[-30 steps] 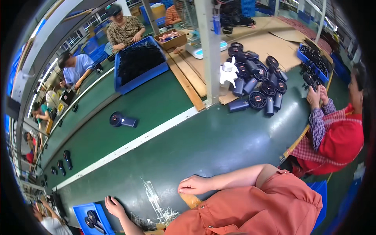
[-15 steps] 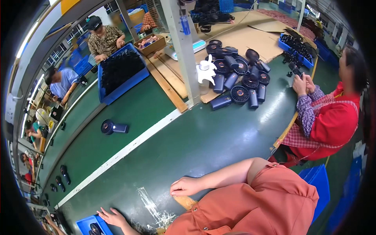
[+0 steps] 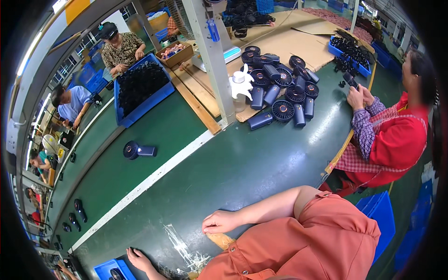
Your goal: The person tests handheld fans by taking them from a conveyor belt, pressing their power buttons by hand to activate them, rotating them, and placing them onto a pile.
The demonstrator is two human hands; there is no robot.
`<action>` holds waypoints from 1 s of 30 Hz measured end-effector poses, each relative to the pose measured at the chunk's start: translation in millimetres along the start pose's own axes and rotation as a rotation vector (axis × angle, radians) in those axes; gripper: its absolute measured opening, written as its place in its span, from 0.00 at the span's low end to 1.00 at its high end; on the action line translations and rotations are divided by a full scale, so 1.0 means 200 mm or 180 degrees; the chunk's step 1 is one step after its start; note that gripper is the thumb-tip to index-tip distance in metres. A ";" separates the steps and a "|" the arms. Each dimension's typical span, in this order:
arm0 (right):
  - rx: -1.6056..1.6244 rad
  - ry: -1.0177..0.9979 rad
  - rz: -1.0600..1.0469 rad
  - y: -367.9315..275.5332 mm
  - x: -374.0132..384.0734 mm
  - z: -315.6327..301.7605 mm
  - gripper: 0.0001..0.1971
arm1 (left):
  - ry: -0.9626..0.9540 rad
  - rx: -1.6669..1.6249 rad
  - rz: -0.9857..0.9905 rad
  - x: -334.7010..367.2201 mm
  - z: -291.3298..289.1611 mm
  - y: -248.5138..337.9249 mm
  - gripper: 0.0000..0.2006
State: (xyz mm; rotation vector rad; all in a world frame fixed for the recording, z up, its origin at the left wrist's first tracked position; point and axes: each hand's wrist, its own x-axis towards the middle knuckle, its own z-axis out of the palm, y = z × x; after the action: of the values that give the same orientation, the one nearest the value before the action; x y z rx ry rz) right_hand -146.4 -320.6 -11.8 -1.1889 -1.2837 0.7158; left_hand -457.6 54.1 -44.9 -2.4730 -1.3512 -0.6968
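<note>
My right hand (image 3: 220,221) rests at the near edge of the green table, beside a strip of worn wood (image 3: 220,240). Its fingers are curled in, and nothing shows in them. Lower left, my left hand (image 3: 139,259) is just right of a blue bin (image 3: 101,272) that holds a dark handheld fan (image 3: 116,274). The fingers of this hand are drawn together, with a small dark thing at their tips that is too small to name. Between my hands, pale scuffs and loose whitish strands (image 3: 198,261) mark the tabletop.
A dark handheld fan (image 3: 147,151) lies on the green belt (image 3: 107,186), past a white divider strip (image 3: 154,176). Handheld fans (image 3: 283,110) are heaped by a post (image 3: 212,70) and a white fan-shaped piece (image 3: 241,84). At right a co-worker in red (image 3: 392,140) holds a dark part.
My left hand has gone from spread fingers to fingers drawn together, a little to the right. My right hand stays put. Fans on the belt have shifted slightly rightward in the picture.
</note>
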 end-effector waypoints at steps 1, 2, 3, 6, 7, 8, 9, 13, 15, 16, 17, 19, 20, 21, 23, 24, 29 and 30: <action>-0.0012 -0.0029 0.0012 0.00 0.00 0.00 0.09 | -0.0046 -0.0215 -0.0040 0.01 0.00 0.01 0.16; -0.0024 -0.0058 0.0024 0.01 0.00 0.00 0.09 | -0.0011 -0.0298 -0.0075 0.01 0.00 0.03 0.16; -0.0027 -0.0043 0.0028 0.01 0.00 -0.01 0.09 | -0.0014 -0.0305 -0.0062 0.01 0.01 0.04 0.16; -0.0010 -0.0007 0.0033 0.00 -0.01 0.00 0.09 | -0.0057 -0.0311 -0.0087 0.02 0.00 0.04 0.16; 0.0019 0.0010 0.0023 0.00 -0.01 0.00 0.10 | -0.0059 -0.0310 -0.0091 0.02 0.00 0.04 0.17; 0.0048 0.0029 0.0014 0.00 -0.01 -0.01 0.10 | -0.0062 -0.0309 -0.0094 0.01 0.00 0.05 0.17; 0.0052 0.0032 0.0019 0.00 -0.02 -0.01 0.10 | -0.0068 -0.0308 -0.0091 0.01 0.00 0.05 0.17; -0.0051 -0.0125 0.0144 -0.03 -0.02 -0.03 0.09 | -0.0007 -0.0295 -0.0074 -0.01 -0.01 0.04 0.17; -0.0118 -0.0368 0.0266 -0.03 -0.02 -0.05 0.08 | -0.0177 -0.0026 0.0037 0.03 -0.03 0.02 0.17; -0.0236 -0.0147 0.0270 -0.01 -0.02 -0.05 0.09 | -0.0426 0.0196 0.0082 0.09 -0.06 0.06 0.17; -0.0306 -0.0081 0.0262 -0.01 0.00 -0.01 0.10 | -0.1156 0.0431 -0.0347 0.18 -0.23 0.18 0.19; -0.0210 -0.0023 0.0507 -0.03 0.00 0.00 0.09 | -0.1500 0.0433 -0.0717 0.41 -0.23 0.23 0.23; -0.0202 -0.0008 0.0517 -0.06 -0.01 -0.01 0.08 | -0.0765 0.0150 -0.0387 0.48 -0.15 0.24 0.23; -0.0222 0.0076 0.0566 -0.06 -0.01 -0.03 0.08 | -0.0396 -0.0167 -0.0083 0.58 -0.18 0.41 0.23; -0.0224 -0.0146 0.0553 -0.11 0.03 -0.03 0.07 | 0.0037 -0.0463 0.0019 0.65 -0.08 0.50 0.23; -0.0314 -0.0108 0.0547 -0.13 0.04 -0.02 0.07 | 0.0006 -0.0257 -0.0120 0.59 0.04 0.53 0.24; -0.0884 -0.0391 0.0535 -0.13 0.07 -0.01 0.06 | -0.0473 -0.0196 -0.0480 0.49 0.13 0.72 0.27; -0.1148 -0.0581 0.0260 -0.11 0.09 -0.04 0.06 | -0.0392 -0.0301 -0.0456 0.48 0.14 0.70 0.27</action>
State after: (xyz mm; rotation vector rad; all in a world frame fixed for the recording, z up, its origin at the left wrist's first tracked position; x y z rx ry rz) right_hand -139.5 -312.2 16.3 -1.5000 -1.5698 0.6815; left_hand -287.5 58.4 -17.3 -2.5488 -1.5883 -0.6627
